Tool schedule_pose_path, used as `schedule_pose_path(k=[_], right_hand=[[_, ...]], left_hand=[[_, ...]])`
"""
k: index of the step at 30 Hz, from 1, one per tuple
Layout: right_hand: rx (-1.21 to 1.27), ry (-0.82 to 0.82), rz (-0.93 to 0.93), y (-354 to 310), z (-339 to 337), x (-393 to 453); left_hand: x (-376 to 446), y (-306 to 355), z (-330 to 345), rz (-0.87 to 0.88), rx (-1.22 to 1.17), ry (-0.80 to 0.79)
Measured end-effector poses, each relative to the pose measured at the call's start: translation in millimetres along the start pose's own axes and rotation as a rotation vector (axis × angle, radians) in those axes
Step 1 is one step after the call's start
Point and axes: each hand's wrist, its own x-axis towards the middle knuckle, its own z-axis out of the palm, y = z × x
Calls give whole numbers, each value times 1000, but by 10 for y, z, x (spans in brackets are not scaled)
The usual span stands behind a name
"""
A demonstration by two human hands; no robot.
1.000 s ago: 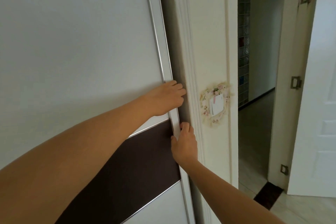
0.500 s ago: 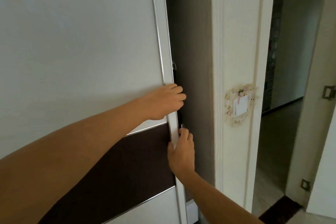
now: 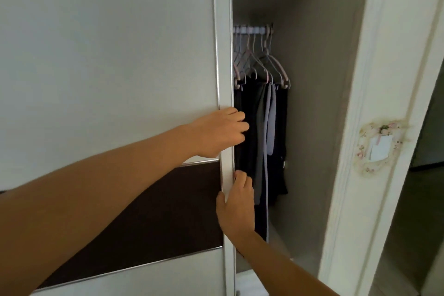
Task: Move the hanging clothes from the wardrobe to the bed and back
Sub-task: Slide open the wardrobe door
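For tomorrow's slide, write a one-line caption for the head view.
Both hands, left hand above right hand, grip the sliding wardrobe door's edge, revealing dark clothes on hangers.

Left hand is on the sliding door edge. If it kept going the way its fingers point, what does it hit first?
Probably the dark hanging clothes. The left hand has its fingers curled round the door edge, pointing right into the opening, and the garments hang right beside its fingertips. Depth between them is unclear from one view.
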Motion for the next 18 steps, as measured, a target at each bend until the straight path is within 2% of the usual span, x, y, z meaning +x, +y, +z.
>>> schedule_pose_path(k=[18], right_hand=[[162, -273, -143, -1023, 908, -697]], left_hand=[[-1680, -237, 63, -187, 8, -188]])
